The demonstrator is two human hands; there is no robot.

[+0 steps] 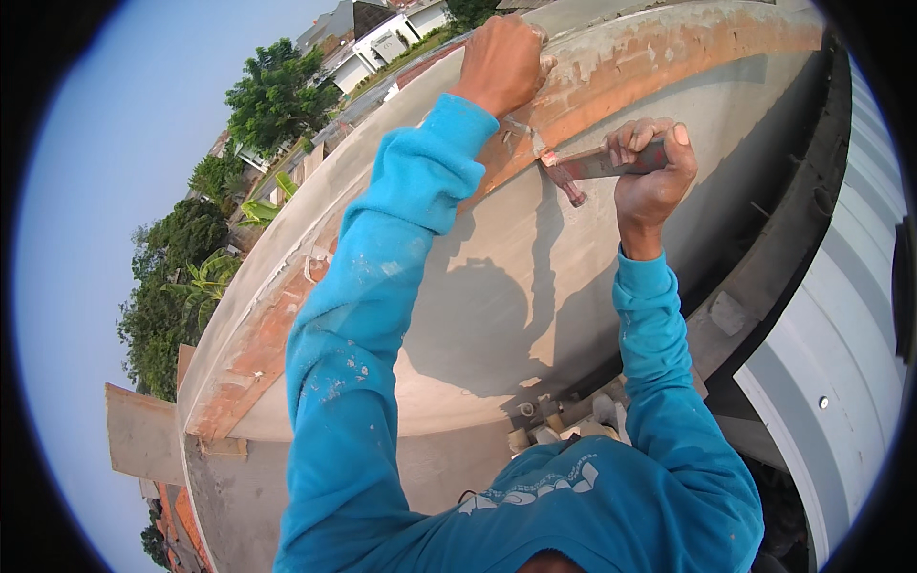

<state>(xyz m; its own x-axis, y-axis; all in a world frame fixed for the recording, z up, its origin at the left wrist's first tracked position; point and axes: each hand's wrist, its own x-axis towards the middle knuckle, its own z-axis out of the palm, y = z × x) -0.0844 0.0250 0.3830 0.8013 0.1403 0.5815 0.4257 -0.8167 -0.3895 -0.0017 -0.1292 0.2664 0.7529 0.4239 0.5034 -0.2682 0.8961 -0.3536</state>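
Note:
My right hand (654, 177) is closed round the handle of a hammer (604, 164), thumb up along its end. The worn, reddish hammer head is at the lower edge of an orange-brown wooden board (659, 81); whether it touches the board I cannot tell. That long board runs along the upper part of a grey plastered wall (497, 353). Up and to the left, my left hand (501, 65) is closed at the wall's top edge, above the board. What its curled fingers hold, if anything, is hidden.
White corrugated metal sheeting (841, 334) slopes along the right, beside a dark gap and a concrete ledge (764, 277). Rubble (573, 415) lies at the wall's foot. A loose board (143, 435) juts out at the left. Trees (282, 95) and houses stand beyond the wall.

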